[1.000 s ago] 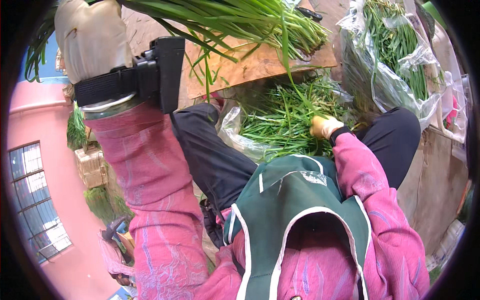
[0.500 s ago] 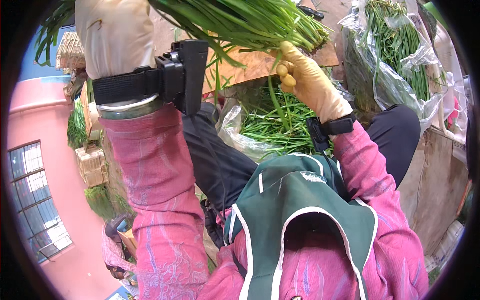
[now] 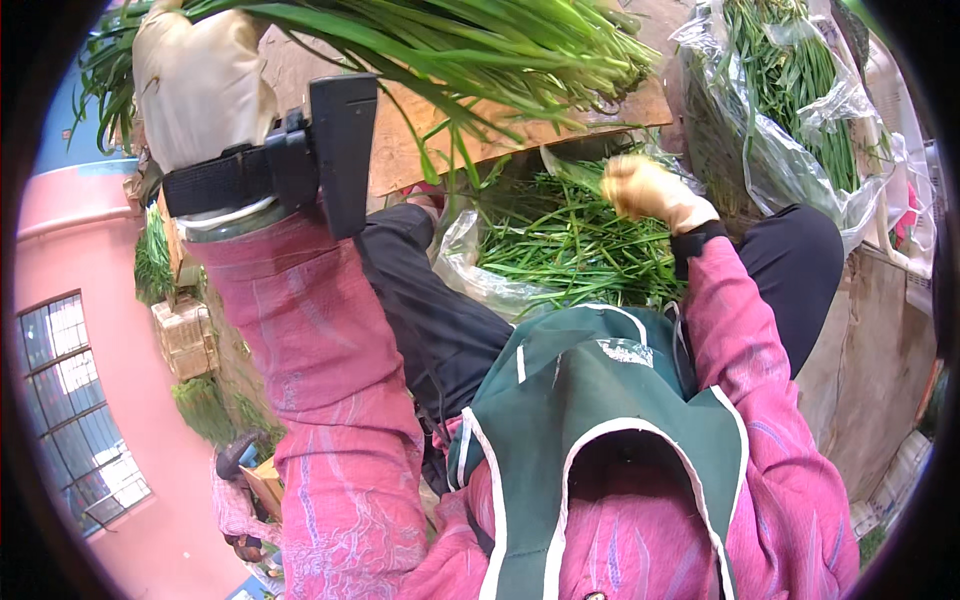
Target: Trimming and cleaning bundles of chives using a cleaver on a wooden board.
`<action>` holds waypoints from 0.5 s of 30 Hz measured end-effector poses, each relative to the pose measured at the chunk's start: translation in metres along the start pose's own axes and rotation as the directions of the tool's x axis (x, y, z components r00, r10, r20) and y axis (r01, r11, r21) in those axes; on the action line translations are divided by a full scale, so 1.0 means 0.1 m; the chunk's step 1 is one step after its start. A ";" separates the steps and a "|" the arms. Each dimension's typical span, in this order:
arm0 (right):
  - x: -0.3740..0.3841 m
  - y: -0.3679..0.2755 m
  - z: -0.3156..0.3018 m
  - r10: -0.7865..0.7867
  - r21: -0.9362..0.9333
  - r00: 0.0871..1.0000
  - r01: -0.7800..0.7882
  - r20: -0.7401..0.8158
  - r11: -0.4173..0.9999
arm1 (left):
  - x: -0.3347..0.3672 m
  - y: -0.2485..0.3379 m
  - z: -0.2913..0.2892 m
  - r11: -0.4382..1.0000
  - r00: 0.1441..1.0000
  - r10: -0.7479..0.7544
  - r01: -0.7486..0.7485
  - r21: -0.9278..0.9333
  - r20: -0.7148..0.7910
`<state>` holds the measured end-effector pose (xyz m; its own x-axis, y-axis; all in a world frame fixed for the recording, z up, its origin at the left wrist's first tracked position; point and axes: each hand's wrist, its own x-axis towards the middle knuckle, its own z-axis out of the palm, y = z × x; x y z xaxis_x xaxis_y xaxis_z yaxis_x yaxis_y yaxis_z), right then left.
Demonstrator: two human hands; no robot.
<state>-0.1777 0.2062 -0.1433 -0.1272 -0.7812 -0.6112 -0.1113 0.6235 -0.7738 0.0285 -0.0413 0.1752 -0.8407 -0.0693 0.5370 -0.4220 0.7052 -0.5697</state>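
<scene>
A long bunch of garlic chives (image 3: 500, 50) lies across the top of the view, root ends to the right and leaf tips hanging at the far left. My gloved left hand (image 3: 205, 90) is closed around its leafy part. The bunch reaches over a wooden board (image 3: 405, 165). My gloved right hand (image 3: 650, 192) is apart from the bunch, above loose green leaves (image 3: 570, 245) in a clear plastic bag between my legs. Its fingers look curled and are smeared by motion. A pale blade runs close to them, but what they hold is unclear.
At the right stands a clear plastic bag (image 3: 735, 150) full of more green chives (image 3: 800, 100). On the left are a wooden crate (image 3: 185, 338), heaps of greens (image 3: 203, 408) and a pink wall (image 3: 130, 370) with a barred window. Another person (image 3: 235, 500) is at the lower left.
My right hand has left the bunch's root end and moved down and right over the loose leaves. My left hand has shifted slightly left and down with the bunch.
</scene>
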 end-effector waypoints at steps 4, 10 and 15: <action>0.00 0.18 0.27 -0.132 -0.430 0.979 0.054 -0.154 0.901 | -0.14 -0.17 0.03 0.986 0.996 -0.012 0.026 -0.168 0.087; 0.15 -0.60 0.44 -0.659 0.433 0.722 0.673 -0.211 0.599 | -0.24 -0.16 0.02 0.898 0.929 -0.286 0.346 -0.271 0.235; 0.09 -0.59 0.52 -0.939 -0.916 0.173 0.224 -0.299 0.333 | -0.22 0.08 -0.20 0.980 0.997 -0.004 0.018 -0.196 0.076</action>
<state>-0.1210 0.1610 -0.1122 -0.2122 -0.7109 0.6706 -0.9684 0.0607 -0.2420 0.0500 -0.0200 0.1710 -0.8626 -0.1251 0.4902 -0.3628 0.8283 -0.4269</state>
